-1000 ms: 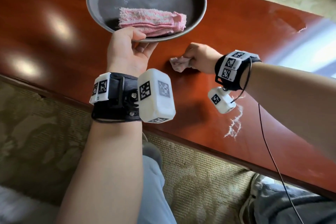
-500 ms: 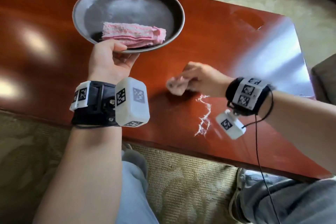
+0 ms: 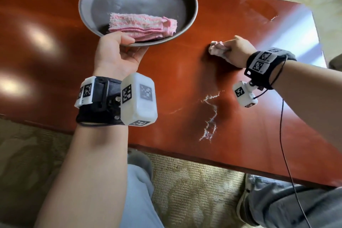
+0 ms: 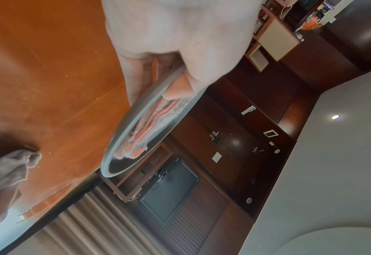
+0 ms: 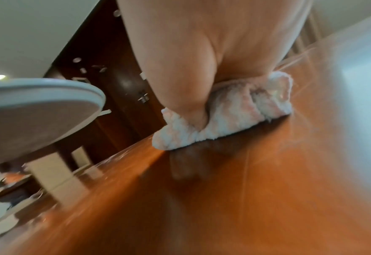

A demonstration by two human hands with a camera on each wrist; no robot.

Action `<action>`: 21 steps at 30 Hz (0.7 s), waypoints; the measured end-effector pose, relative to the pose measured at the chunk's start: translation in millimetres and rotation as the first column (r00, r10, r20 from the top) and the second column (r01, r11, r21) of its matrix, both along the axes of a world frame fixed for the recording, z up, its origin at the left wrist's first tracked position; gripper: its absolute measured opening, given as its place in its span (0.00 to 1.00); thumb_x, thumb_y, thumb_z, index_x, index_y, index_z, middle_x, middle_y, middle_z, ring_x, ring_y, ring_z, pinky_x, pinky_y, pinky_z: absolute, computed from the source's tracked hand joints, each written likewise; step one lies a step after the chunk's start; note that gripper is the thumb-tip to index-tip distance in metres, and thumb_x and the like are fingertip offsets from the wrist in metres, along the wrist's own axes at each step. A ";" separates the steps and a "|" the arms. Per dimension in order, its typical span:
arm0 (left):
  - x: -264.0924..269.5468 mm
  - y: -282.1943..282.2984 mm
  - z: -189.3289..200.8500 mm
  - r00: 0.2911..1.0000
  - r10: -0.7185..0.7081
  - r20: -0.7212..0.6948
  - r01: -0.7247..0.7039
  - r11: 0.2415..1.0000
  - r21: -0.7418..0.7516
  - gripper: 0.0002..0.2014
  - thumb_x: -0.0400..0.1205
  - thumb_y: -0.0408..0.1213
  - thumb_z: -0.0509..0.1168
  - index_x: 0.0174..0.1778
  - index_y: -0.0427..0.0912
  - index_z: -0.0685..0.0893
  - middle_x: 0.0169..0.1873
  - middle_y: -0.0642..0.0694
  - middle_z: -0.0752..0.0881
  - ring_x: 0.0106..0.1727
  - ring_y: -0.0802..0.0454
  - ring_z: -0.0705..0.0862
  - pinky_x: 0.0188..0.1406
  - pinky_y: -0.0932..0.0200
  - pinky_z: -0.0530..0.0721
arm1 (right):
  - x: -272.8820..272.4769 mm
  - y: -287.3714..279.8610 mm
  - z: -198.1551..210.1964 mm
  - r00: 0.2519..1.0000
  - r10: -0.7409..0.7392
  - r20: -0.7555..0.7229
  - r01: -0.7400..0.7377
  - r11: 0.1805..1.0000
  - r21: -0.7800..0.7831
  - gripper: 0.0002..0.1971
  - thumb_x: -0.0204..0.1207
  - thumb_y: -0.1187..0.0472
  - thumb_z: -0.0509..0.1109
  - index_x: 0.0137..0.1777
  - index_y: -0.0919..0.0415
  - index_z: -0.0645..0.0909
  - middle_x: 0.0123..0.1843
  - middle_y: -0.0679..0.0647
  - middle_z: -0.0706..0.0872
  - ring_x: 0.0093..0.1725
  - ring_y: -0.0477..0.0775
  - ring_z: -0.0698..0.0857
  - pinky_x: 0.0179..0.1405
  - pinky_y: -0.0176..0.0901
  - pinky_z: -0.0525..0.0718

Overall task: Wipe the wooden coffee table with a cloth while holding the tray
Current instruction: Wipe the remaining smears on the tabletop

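— What's nearest you?
— A white streak of residue [image 3: 210,116] on the red-brown wooden surface [image 3: 46,46], near its front edge.
— And your hands?
— My left hand [image 3: 115,54] grips the near rim of the round grey tray [image 3: 191,0], thumb on top, fingers [image 4: 134,81] curled beneath; it's raised off the surface. A folded pink cloth [image 3: 142,27] lies in it. To the right, my right hand [image 3: 238,52] clenches a crumpled pale cloth [image 5: 224,113], pressing it down.

Cloth [image 3: 217,50] on wooden table [image 3: 240,24]
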State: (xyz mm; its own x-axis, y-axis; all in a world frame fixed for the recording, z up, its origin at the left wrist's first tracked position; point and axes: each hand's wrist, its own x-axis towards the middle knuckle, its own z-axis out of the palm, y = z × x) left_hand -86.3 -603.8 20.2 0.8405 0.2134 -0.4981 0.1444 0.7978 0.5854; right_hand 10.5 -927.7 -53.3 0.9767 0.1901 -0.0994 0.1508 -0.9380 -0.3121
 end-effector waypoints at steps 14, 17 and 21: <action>-25.2 -2.1 9.4 1.000 -0.017 0.017 0.017 0.999 -0.030 0.28 0.57 0.17 0.59 0.55 0.29 0.83 0.53 0.33 0.86 0.64 0.30 0.86 0.54 0.35 0.89 | -171.5 30.1 -0.9 0.945 0.324 0.041 -0.327 0.942 0.080 0.13 0.77 0.67 0.73 0.59 0.55 0.89 0.49 0.55 0.80 0.47 0.62 0.78 0.48 0.56 0.79; -29.9 -1.0 9.5 0.999 -0.038 0.032 0.039 0.999 -0.030 0.23 0.63 0.15 0.58 0.53 0.29 0.83 0.54 0.33 0.86 0.62 0.30 0.86 0.55 0.36 0.89 | -181.9 31.7 9.8 0.923 0.380 0.052 -0.384 0.917 0.109 0.17 0.76 0.70 0.71 0.63 0.54 0.88 0.49 0.57 0.80 0.48 0.60 0.77 0.49 0.52 0.78; -29.6 2.3 9.8 0.998 -0.044 0.037 0.044 0.999 -0.023 0.21 0.68 0.14 0.56 0.54 0.29 0.82 0.54 0.32 0.85 0.64 0.29 0.85 0.54 0.35 0.89 | -140.6 38.4 30.7 0.953 0.255 0.163 -0.274 0.956 0.108 0.14 0.77 0.69 0.71 0.59 0.55 0.90 0.45 0.62 0.81 0.45 0.63 0.78 0.46 0.56 0.79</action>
